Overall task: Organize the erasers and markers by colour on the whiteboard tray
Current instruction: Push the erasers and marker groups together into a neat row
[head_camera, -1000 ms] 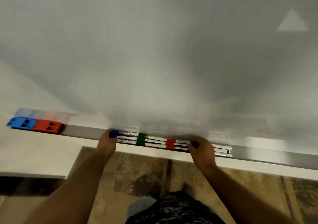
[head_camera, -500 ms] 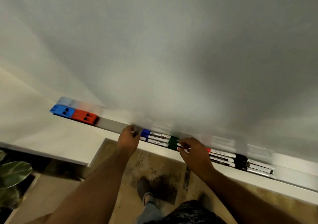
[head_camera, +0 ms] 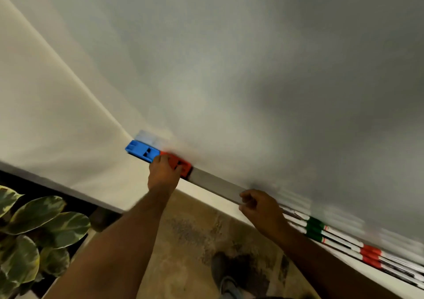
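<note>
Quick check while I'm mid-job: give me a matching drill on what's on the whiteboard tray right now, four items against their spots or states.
Items:
1. blue eraser
2. red eraser
3. green-capped markers
4. right hand

Places or states:
A. under the fingers of the left hand
B. at the far left end of the tray
C. fingers curled at the tray's front edge, left of the markers
D. between the right hand and the red-capped markers

Pairs: 1-B, 2-A, 3-D, 4-C
</note>
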Demonstrator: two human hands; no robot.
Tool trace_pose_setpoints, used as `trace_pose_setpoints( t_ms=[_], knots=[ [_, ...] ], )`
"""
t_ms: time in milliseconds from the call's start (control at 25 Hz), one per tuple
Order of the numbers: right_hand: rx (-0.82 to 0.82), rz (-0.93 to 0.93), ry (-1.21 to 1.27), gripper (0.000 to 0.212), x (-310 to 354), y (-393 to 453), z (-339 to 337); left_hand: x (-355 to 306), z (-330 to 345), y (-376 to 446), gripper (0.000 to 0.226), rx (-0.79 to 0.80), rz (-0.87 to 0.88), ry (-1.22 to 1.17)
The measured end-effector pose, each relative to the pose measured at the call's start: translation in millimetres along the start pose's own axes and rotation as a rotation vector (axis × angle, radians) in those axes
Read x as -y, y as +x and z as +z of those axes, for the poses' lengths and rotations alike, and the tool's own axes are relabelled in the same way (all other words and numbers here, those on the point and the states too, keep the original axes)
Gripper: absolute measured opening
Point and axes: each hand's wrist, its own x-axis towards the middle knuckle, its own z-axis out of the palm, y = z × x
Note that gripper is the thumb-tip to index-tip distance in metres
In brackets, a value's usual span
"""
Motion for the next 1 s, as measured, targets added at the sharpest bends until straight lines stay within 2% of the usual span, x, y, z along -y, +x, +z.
trace_pose_setpoints(
  t_ms=[240, 400, 520, 640, 760, 880, 960, 1000],
  knots=[
    [0.194, 0.144, 0.08, 0.049, 43.6, 53.3, 71.8, 35.4, 0.4, 40.7, 0.056, 0.081, -0.022, 0.069],
    [0.178, 0.202, 0.115, 0.061, 57.5, 81.9, 103.2, 42.7, 4.3, 36.6, 0.047, 0.015, 0.057, 0.1],
    [0.151, 0.271, 0.203, 0.063, 69.2, 100.1, 121.3, 45.2, 5.2, 31.9, 0.043, -0.024, 0.096, 0.114],
    [0.112, 0.295, 0.315, 0.052, 84.5, 112.1, 134.4, 40.4, 3.4, 26.0, 0.045, -0.05, 0.092, 0.081],
    [0.055, 0.276, 0.345, 0.022, 93.3, 112.5, 134.6, 32.2, 7.4, 10.8, 0.05, -0.073, 0.113, 0.035],
    [-0.054, 0.343, 0.374, 0.015, 88.4, 101.2, 124.4, 24.9, 17.5, -9.5, 0.055, -0.066, 0.146, -0.039],
    [-0.128, 0.404, 0.383, 0.008, 80.5, 89.3, 112.2, 24.3, 24.1, -21.9, 0.055, -0.05, 0.237, -0.08],
    [-0.151, 0.432, 0.376, 0.011, 74.6, 83.2, 105.5, 26.8, 27.4, -26.9, 0.051, -0.058, 0.308, -0.101]
  ],
)
